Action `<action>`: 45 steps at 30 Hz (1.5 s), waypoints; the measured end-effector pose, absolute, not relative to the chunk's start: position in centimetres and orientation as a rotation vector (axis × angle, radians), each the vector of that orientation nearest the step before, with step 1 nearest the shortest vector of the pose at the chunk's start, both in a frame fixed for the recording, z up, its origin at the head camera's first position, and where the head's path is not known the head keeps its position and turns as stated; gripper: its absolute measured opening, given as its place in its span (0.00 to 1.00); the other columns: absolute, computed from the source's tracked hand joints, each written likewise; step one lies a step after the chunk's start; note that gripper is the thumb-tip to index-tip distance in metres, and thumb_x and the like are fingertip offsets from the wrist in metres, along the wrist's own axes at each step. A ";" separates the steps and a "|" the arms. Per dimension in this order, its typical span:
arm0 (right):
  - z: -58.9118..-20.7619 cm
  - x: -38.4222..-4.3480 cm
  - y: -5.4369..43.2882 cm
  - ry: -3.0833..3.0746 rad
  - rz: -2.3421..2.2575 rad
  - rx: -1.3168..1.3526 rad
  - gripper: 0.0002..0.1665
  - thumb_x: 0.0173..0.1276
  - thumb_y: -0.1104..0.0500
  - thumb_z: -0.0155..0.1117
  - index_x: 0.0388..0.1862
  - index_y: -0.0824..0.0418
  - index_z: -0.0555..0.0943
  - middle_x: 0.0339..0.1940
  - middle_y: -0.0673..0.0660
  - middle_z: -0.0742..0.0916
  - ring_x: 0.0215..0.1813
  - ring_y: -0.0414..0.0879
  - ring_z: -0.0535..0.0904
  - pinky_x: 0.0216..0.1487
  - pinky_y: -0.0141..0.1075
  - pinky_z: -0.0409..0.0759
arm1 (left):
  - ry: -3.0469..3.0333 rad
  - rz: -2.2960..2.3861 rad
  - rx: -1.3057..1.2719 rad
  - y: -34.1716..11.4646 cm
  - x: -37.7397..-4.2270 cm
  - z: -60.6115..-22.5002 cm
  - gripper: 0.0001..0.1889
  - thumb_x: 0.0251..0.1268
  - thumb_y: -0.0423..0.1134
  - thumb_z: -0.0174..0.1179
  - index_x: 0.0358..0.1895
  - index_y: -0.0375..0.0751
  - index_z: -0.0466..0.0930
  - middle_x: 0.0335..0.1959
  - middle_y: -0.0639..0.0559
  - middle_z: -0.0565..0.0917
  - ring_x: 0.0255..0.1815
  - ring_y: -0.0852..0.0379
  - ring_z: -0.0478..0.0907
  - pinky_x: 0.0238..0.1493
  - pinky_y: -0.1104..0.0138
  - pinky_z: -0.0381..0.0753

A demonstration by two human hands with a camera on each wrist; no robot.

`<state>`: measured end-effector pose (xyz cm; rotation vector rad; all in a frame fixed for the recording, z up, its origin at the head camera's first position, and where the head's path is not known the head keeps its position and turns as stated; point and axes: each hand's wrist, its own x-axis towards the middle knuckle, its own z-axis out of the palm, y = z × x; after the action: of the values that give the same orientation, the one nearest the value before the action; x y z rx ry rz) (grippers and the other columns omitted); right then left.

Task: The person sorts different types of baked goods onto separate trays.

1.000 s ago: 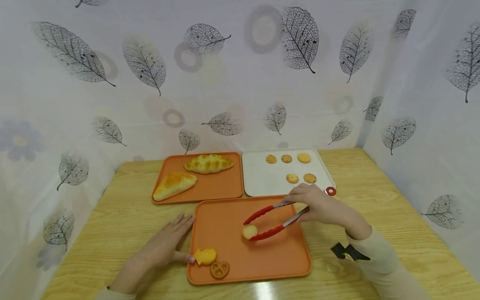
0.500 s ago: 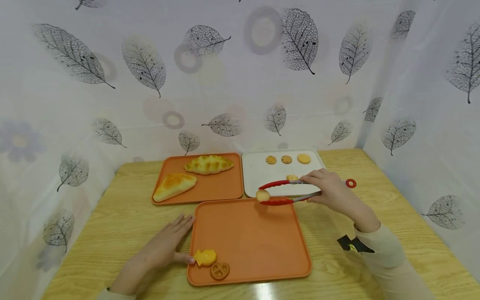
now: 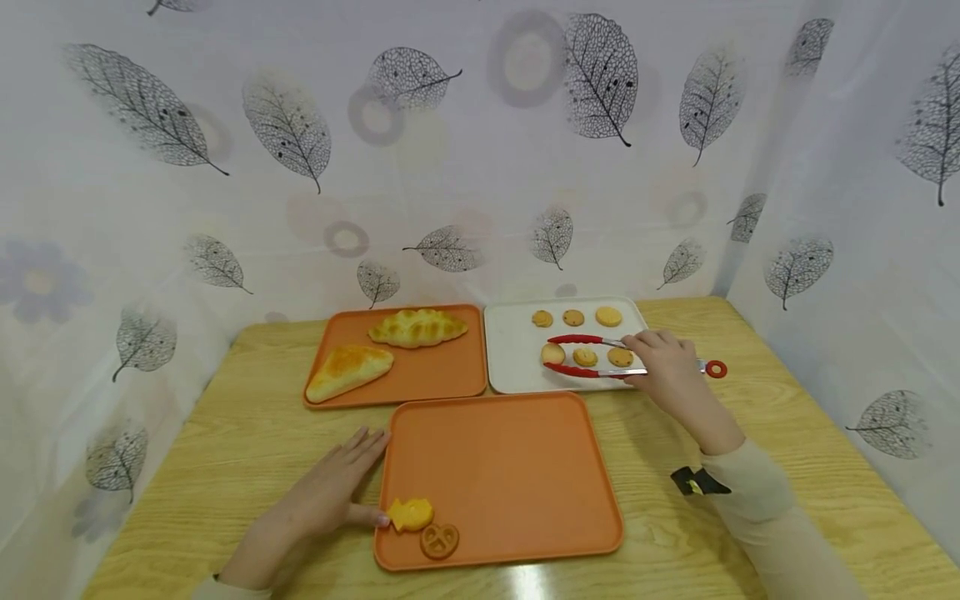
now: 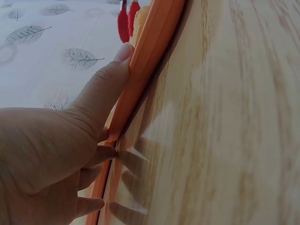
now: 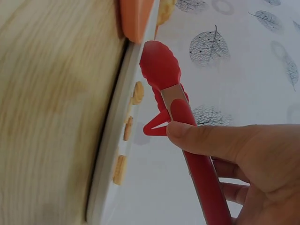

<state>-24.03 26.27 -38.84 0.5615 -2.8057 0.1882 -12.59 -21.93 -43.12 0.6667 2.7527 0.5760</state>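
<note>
My right hand (image 3: 667,371) grips red-and-silver tongs (image 3: 581,372) over the white tray (image 3: 513,371). Between their red tips is a round pale cookie (image 3: 552,354), at the left end of the tray's front row. In the right wrist view my thumb presses along one arm of the tongs (image 5: 201,178). My left hand (image 3: 322,487) rests at the left side of the near orange tray (image 3: 517,475), thumb and fingertips against its rim. Near that thumb on the tray lie a yellow fish-shaped cookie (image 3: 412,515) and a brown pretzel-shaped cookie (image 3: 439,541).
Several other cookies sit on the white tray, among them a yellow round one (image 3: 608,317) and a chocolate-chip one (image 3: 620,357). The back-left orange tray (image 3: 442,375) bears a braided bread (image 3: 418,328) and a triangular pastry (image 3: 349,372). A leaf-print curtain (image 3: 465,167) surrounds the table.
My right hand has carried the round cookie in the tongs from over the near orange tray, back and rightward to the white tray. My left hand has stayed in place.
</note>
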 end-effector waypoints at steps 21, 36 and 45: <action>-39.2 -23.8 25.0 -2.776 0.301 0.646 0.36 0.44 0.56 0.82 0.54 0.63 0.81 0.45 0.61 0.85 0.48 0.62 0.77 0.37 0.55 0.75 | 2.756 0.576 0.680 -22.1 -12.7 -43.2 0.60 0.46 0.74 0.58 0.77 0.35 0.52 0.76 0.36 0.59 0.78 0.34 0.49 0.71 0.36 0.57; -39.2 -19.7 19.4 -2.710 0.465 1.110 0.32 0.45 0.58 0.82 0.52 0.61 0.83 0.45 0.54 0.85 0.44 0.51 0.77 0.33 0.34 0.66 | 2.740 0.578 0.649 -22.2 -12.8 -43.3 0.61 0.45 0.75 0.58 0.77 0.37 0.51 0.77 0.38 0.58 0.79 0.35 0.47 0.72 0.36 0.56; -39.7 -18.2 17.0 -2.624 0.449 1.313 0.35 0.43 0.51 0.82 0.53 0.57 0.83 0.46 0.50 0.85 0.46 0.46 0.77 0.43 0.40 0.76 | 2.758 0.572 0.656 -22.1 -12.8 -43.3 0.61 0.45 0.75 0.58 0.77 0.37 0.52 0.77 0.37 0.59 0.78 0.34 0.49 0.71 0.36 0.57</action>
<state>-18.19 17.03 -39.72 1.3130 -2.6243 0.4488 -12.82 -22.06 -43.31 0.6565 2.7579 0.5721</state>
